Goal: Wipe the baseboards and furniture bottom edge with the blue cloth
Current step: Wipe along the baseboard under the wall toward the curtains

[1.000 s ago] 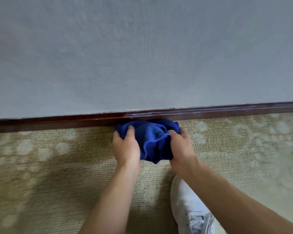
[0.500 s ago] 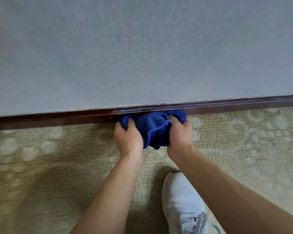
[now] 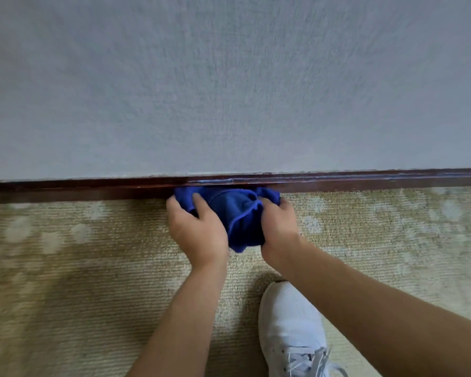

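A bunched blue cloth [image 3: 237,213] lies against the dark red-brown baseboard [image 3: 365,180] that runs along the foot of the wall. My left hand [image 3: 199,232] grips the cloth's left side, thumb and fingers curled over its top edge. My right hand [image 3: 279,224] grips its right side. The cloth's upper edge touches the baseboard's face, and its lower part hangs down between my wrists.
A grey textured wall [image 3: 229,91] fills the upper half. Beige patterned carpet [image 3: 79,268] covers the floor. My white sneaker [image 3: 291,327] stands on the carpet below my right forearm. The baseboard's top ledge shows pale smears to the right of the cloth.
Both hands and the cloth have slid slightly left along the baseboard and pressed closer to it. My foot has shifted forward a little.
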{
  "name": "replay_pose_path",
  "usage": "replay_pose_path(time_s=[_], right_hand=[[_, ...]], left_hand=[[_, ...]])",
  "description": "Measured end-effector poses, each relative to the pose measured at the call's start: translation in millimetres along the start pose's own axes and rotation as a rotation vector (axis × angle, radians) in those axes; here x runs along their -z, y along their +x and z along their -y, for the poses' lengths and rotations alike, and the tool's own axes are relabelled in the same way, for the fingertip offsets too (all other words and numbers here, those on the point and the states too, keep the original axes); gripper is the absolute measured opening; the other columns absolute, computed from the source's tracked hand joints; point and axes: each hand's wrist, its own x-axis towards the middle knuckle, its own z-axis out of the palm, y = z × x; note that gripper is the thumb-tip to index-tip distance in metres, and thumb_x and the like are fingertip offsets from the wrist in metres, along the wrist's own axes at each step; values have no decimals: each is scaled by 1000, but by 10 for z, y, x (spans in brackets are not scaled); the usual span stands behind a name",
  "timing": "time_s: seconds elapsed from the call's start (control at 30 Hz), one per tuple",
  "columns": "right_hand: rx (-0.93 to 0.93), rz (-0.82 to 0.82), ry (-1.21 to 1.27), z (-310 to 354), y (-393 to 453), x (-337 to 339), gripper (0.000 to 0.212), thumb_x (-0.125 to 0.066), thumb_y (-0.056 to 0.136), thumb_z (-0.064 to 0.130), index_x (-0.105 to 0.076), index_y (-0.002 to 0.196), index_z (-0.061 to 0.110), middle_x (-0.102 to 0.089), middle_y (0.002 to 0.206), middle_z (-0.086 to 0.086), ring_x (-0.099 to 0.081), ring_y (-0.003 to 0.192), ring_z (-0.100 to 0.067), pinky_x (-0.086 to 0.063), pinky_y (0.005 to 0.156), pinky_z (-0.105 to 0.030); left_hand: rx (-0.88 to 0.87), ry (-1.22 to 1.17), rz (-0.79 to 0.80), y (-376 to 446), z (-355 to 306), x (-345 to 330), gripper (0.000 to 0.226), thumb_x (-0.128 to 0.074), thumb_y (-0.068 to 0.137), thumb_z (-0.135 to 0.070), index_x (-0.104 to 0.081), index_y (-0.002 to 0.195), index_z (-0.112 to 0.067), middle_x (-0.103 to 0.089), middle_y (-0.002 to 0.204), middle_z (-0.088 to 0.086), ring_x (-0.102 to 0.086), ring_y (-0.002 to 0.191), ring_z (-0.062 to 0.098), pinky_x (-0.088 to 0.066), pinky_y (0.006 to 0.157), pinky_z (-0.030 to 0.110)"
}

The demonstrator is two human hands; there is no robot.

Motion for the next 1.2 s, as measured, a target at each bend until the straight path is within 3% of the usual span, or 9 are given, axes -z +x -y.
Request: replay_pose_path(time_s=[0.13, 0.23, 0.43, 0.53, 0.67, 0.8, 0.93, 1.07, 1.2], right_hand=[[55, 143, -281, 100, -51, -302, 35, -42, 90, 8, -62, 117, 18, -67, 111, -6, -63, 104, -26, -53, 94, -42], [8, 82, -234, 33, -4, -332, 33, -41, 89, 9, -59, 114, 20, -66, 117, -8, -61, 106, -29, -51, 97, -46], [-52, -144, 27, 9, 80, 225, 27, -45, 95, 12, -56, 120, 9, -61, 120, -24, -59, 113, -40, -47, 99, -48], [88, -190, 25, 127, 98, 165, 23, -50, 87, 9, -56, 109, 9, -65, 107, -17, -64, 102, -36, -53, 93, -48], [102, -143, 40, 113, -53, -102, 17, -49, 87, 13, -52, 104, 15, -64, 104, -9, -63, 99, -29, -50, 97, -48], [183, -267, 46, 109, 43, 295, 19, -49, 85, 15, -56, 102, 14, -67, 104, -13, -65, 97, -31, -52, 94, -51], [298, -473, 46, 240, 114, 600, 29, -50, 85, 19, -54, 112, 9, -66, 110, -13, -64, 100, -31, -50, 97, -49], [297, -339, -43, 302, 24, 230, 23, -49, 92, 13, -51, 114, 4, -61, 110, -15, -58, 97, -28, -45, 91, -33], [184, -102, -155, 208, -163, -220, 26, -48, 94, 17, -48, 117, 4, -60, 117, -14, -58, 107, -29, -44, 96, -34]], left_hand=[[-74, -73, -131, 135, -180, 75, 34, -49, 99, -14, -48, 129, 1, -60, 119, 9, -57, 103, 18, -39, 86, 16], [-181, -39, -112, 118, -183, 51, 20, -51, 97, -8, -52, 113, 2, -57, 102, 5, -52, 90, 15, -34, 79, 14], [-405, 61, 293, -142, -57, -90, 4, -58, 91, -7, -62, 92, -6, -62, 81, -2, -53, 74, 13, -35, 69, 15], [-295, -62, 174, -118, -64, -65, 8, -61, 91, -9, -67, 91, -4, -59, 73, -8, -52, 65, -2, -35, 65, 2], [-211, -126, -52, -114, -60, -91, 16, -62, 91, -8, -68, 90, 6, -64, 76, 8, -45, 65, 2, -36, 64, 2], [-324, -57, 306, -266, -82, -233, 19, -61, 89, -10, -62, 70, -7, -55, 58, -6, -39, 54, 5, -35, 57, 22], [-253, 42, 554, -363, -254, -348, 29, -63, 87, -14, -55, 60, -20, -54, 56, -8, -45, 52, 2, -35, 52, 19], [123, -194, 322, -232, -108, -187, 11, -60, 89, -17, -65, 79, -19, -68, 81, 4, -61, 74, 19, -50, 69, 32], [223, -252, 14, 77, -9, -26, 14, -56, 87, -21, -64, 98, -16, -68, 95, 11, -62, 84, 27, -53, 84, 41]])
